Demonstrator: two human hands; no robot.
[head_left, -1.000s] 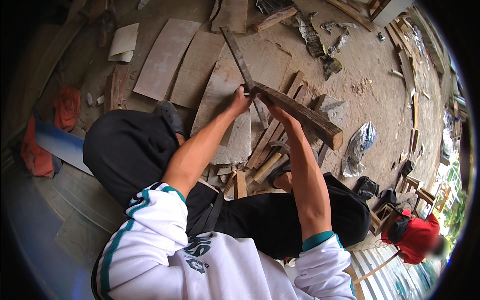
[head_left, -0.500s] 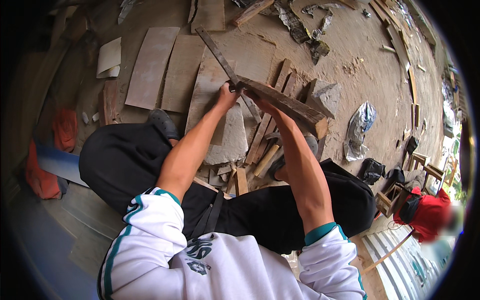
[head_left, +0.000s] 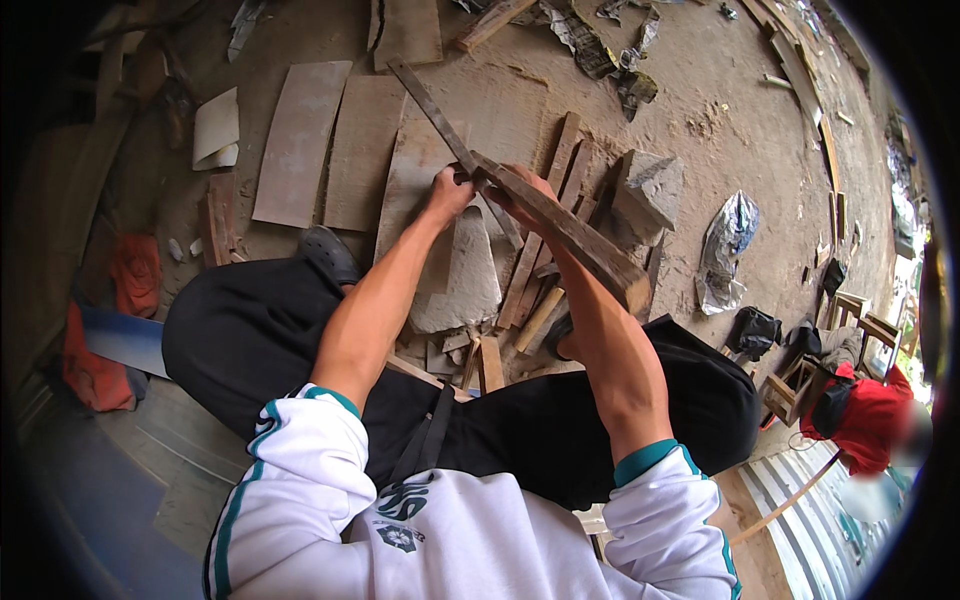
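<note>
A dark wooden beam (head_left: 575, 228) slants down to the right in front of me, its pale cut end facing me. My right hand (head_left: 528, 184) wraps round it near its far end, with fingers showing on the far side. Across that far end lies a long, thin, flat straight bar (head_left: 433, 108), which looks like a ruler or the blade of a square. My left hand (head_left: 452, 190) is closed on the bar where it crosses the beam; its fingertips are partly hidden. Below my hands stands a grey concrete block (head_left: 462, 275).
Flat boards (head_left: 300, 140) lie on the dirt floor to the left. A hammer (head_left: 540, 318), wood strips (head_left: 548, 215) and a broken block (head_left: 648, 195) lie right of centre. Farther right are a crumpled silvery sheet (head_left: 727, 250) and a person in red (head_left: 860, 415). A saw blade (head_left: 125, 340) rests at left.
The beam's near end has swung toward me, and more of my right hand's fingers show beyond it. The left hand and flat bar stay nearly in place.
</note>
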